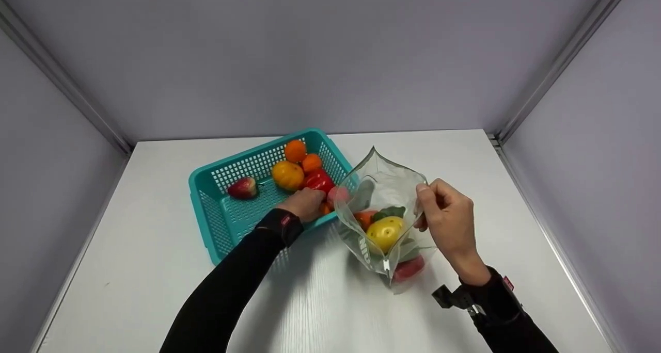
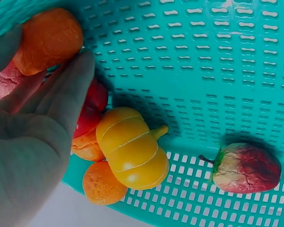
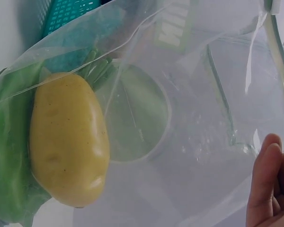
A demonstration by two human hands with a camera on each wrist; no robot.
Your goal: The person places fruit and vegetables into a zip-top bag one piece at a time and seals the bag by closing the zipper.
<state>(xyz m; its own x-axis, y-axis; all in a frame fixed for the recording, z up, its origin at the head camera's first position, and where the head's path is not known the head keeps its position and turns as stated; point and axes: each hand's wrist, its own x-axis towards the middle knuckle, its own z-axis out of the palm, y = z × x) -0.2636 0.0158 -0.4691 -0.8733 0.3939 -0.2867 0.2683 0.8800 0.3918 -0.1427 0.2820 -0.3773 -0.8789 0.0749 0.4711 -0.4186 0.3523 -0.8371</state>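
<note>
Pinching the rim of clear zip bag (image 1: pixel 379 188) w/ right hand (image 1: pixel 448 220), yellow potato (image 1: pixel 384 233) & greens inside, while left hand (image 1: pixel 304 203) reaches into teal basket (image 1: pixel 217 216), fingers curled round peach-pink fruit (image 1: pixel 338 194) beside red pepper (image 1: pixel 317 180).

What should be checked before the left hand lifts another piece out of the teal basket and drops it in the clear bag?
1. Bag mouth open: ok; the right hand pinches the rim of the clear bag and holds it up.
2. Room in the bag: ok; the yellow potato and greens lie low.
3. Left hand in the teal basket: ok; it is among the fruit.
4. Firm grip on one piece: cannot tell; the fingers lie against the red pepper.
5. Bag near the basket: ok; they stand side by side.
</note>
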